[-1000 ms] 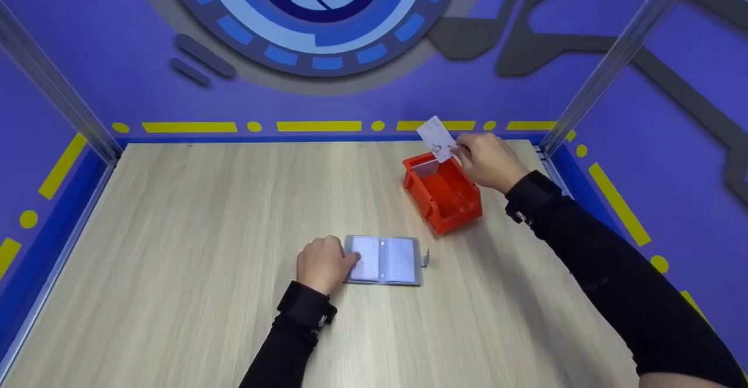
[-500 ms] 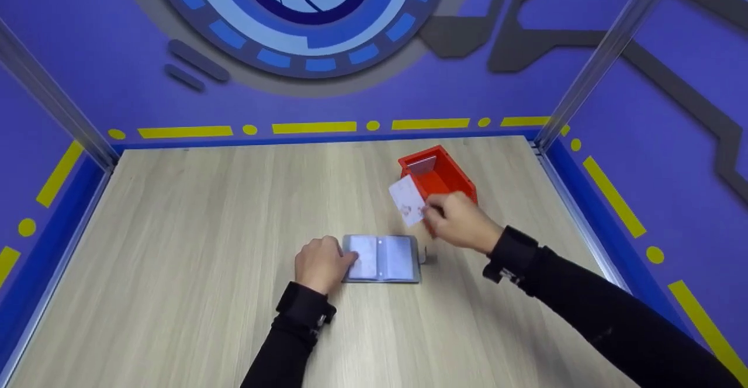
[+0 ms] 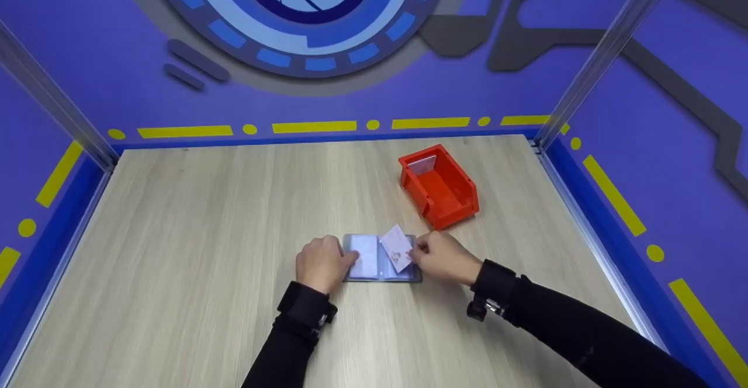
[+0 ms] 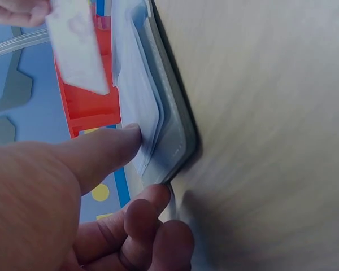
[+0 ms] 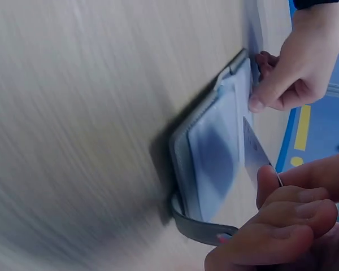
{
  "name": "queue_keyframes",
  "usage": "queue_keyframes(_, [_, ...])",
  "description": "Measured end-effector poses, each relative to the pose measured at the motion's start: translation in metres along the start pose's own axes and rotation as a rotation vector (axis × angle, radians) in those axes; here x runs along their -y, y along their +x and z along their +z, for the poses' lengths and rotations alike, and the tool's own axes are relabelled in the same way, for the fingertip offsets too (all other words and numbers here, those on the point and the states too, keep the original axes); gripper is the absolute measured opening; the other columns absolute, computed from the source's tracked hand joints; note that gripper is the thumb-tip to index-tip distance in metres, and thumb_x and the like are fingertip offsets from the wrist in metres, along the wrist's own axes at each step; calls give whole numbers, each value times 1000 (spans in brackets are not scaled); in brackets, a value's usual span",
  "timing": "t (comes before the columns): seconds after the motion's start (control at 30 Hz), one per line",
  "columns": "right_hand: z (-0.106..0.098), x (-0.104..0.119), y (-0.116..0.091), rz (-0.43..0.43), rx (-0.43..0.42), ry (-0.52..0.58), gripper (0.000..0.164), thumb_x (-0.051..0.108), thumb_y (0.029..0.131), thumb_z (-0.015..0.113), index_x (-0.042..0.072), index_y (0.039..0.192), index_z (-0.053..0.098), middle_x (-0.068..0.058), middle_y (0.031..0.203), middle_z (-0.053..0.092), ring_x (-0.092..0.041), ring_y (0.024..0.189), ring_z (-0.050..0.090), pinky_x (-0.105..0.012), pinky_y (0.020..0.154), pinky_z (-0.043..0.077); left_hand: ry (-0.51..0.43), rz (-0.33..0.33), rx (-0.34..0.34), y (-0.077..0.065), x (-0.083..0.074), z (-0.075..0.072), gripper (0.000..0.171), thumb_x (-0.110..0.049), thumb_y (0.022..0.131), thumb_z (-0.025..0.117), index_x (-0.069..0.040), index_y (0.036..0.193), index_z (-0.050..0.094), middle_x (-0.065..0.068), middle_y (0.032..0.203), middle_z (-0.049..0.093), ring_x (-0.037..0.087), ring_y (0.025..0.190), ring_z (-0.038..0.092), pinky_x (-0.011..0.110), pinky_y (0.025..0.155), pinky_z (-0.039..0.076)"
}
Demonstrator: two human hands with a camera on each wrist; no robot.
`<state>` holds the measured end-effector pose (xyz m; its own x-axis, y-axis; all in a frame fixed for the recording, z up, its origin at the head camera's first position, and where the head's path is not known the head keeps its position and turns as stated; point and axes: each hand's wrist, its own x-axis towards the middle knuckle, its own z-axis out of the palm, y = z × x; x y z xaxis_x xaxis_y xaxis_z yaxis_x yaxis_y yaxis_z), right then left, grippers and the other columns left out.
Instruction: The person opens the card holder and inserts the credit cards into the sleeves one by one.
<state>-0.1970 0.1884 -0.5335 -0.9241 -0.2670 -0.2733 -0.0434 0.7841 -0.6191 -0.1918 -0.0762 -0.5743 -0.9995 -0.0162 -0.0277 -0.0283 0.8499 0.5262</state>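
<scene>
An open grey card holder (image 3: 364, 257) with clear sleeve pages lies flat on the table. My left hand (image 3: 322, 264) grips its left edge, the thumb pressing on the page and a fingertip at the cover's corner in the left wrist view. Between thumb and fingers, my right hand (image 3: 449, 257) pinches a white card (image 3: 396, 249) with a small printed picture. The card is tilted and overlaps the right-hand page in the head view; in the right wrist view it stands above the pages. A grey closing strap (image 5: 199, 227) sticks out from the holder beside my right fingers.
Behind the holder, towards the right, stands a red plastic bin (image 3: 414, 194). Another card (image 3: 422, 165) leans against its far inner wall. Blue panels (image 3: 327, 107) with yellow marks enclose the wooden table (image 3: 204, 230) at the back and sides.
My right hand has carried the card from above the red bin down and left to over the holder's right page. The left hand has stayed on the holder's left edge.
</scene>
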Motion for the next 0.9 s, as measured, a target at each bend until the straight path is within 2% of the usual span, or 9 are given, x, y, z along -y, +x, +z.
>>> queue_keyframes(0.17, [8, -2, 2, 14, 7, 45, 29, 15, 104, 65, 13, 75, 66, 3, 71, 47, -14, 63, 45, -26, 59, 33, -5, 1, -15, 0, -1, 0, 42, -38, 91, 87, -13, 65, 64, 0, 67, 62, 19, 60, 55, 33, 54, 36])
queue_keyframes(0.37, [13, -3, 4, 15, 22, 50, 33, 17, 105, 66, 13, 73, 64, 5, 66, 46, -13, 61, 44, -26, 58, 32, -11, -4, -8, 0, -1, 1, 42, -38, 92, 87, -13, 66, 64, 0, 68, 63, 19, 61, 55, 34, 55, 37])
queue_keyframes(0.67, [16, -6, 5, 35, 32, 96, 29, 17, 107, 66, 8, 79, 69, 4, 67, 49, -13, 63, 46, -26, 59, 35, -13, -13, 14, 1, -1, 0, 42, -39, 92, 86, -14, 67, 64, -1, 69, 62, 18, 62, 55, 34, 56, 37])
queue_keyframes(0.9, [15, -4, 3, 39, 28, 101, 30, 17, 106, 66, 10, 77, 67, 4, 68, 48, -13, 63, 45, -26, 59, 34, -9, -13, 18, 1, 0, 0, 41, -40, 92, 86, -14, 67, 65, -1, 69, 63, 18, 62, 57, 34, 56, 37])
